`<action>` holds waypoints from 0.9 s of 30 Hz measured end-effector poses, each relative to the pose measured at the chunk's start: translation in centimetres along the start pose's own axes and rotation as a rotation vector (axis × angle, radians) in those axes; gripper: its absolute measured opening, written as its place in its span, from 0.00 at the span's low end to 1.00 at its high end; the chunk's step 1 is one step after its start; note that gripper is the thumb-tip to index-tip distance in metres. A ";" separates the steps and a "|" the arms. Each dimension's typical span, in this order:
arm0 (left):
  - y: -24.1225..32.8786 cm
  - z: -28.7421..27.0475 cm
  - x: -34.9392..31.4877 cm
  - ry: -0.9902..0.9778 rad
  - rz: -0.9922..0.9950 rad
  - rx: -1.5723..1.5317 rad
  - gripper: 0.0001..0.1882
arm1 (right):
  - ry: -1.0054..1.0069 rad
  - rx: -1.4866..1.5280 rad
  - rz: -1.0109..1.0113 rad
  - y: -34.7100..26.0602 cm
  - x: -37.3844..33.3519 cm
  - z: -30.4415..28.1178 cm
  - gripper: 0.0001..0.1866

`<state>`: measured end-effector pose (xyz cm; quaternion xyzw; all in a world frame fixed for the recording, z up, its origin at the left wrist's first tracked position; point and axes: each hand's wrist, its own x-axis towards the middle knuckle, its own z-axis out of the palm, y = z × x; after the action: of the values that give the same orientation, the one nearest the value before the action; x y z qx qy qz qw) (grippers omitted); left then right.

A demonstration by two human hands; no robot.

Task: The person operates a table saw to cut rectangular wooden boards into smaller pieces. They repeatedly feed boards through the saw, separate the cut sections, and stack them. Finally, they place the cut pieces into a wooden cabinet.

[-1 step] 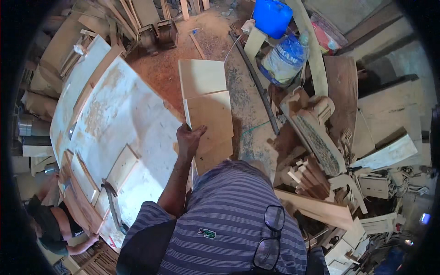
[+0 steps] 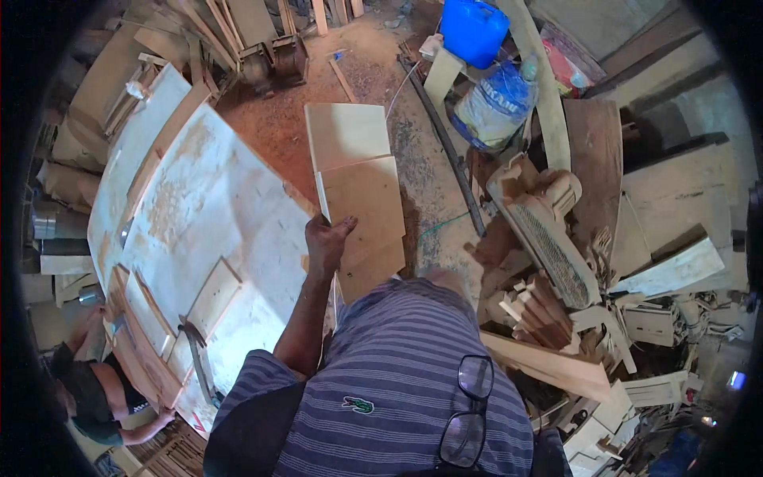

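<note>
My left hand [image 2: 326, 240] grips the left edge of a stack of flat wooden boards, its thumb over the top. The brown middle board [image 2: 364, 195] overlaps a paler board [image 2: 347, 131] at the far end. Their near end reaches the striped shirt at my front. My right hand is out of sight. Left of the boards lies a large white panel [image 2: 230, 187], with a smaller pale board [image 2: 213, 296] and a dark curved tool [image 2: 195, 358] on it.
At the panel's lower left, another person [image 2: 107, 385] has a hand at the edge. A blue jerrycan [image 2: 474, 33] and printed sack [image 2: 497, 103] stand at the far right, beyond a dark pole [image 2: 445, 139]. A dusty fan [image 2: 552, 242] and wood offcuts [image 2: 536, 314] crowd the right.
The far end of the boards has shifted very slightly to the left. My left hand keeps its grip.
</note>
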<state>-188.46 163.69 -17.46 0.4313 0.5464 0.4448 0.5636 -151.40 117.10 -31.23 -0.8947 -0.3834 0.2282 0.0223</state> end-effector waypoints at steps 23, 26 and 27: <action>13.0 6.4 46.6 0.605 0.149 0.883 0.18 | 0.081 0.140 -0.668 -50.1 82.5 -32.8 0.24; 11.7 5.3 53.6 0.598 0.000 1.043 0.18 | -0.030 0.452 -0.743 -63.0 84.4 -38.4 0.23; 11.6 5.4 56.0 0.581 -0.009 1.039 0.18 | -0.106 0.574 -0.727 -66.4 85.3 -39.8 0.22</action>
<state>-183.04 220.89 -19.00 0.5087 0.8263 0.2163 0.1078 -128.03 228.69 -14.72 -0.6468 -0.5943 0.3479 0.3278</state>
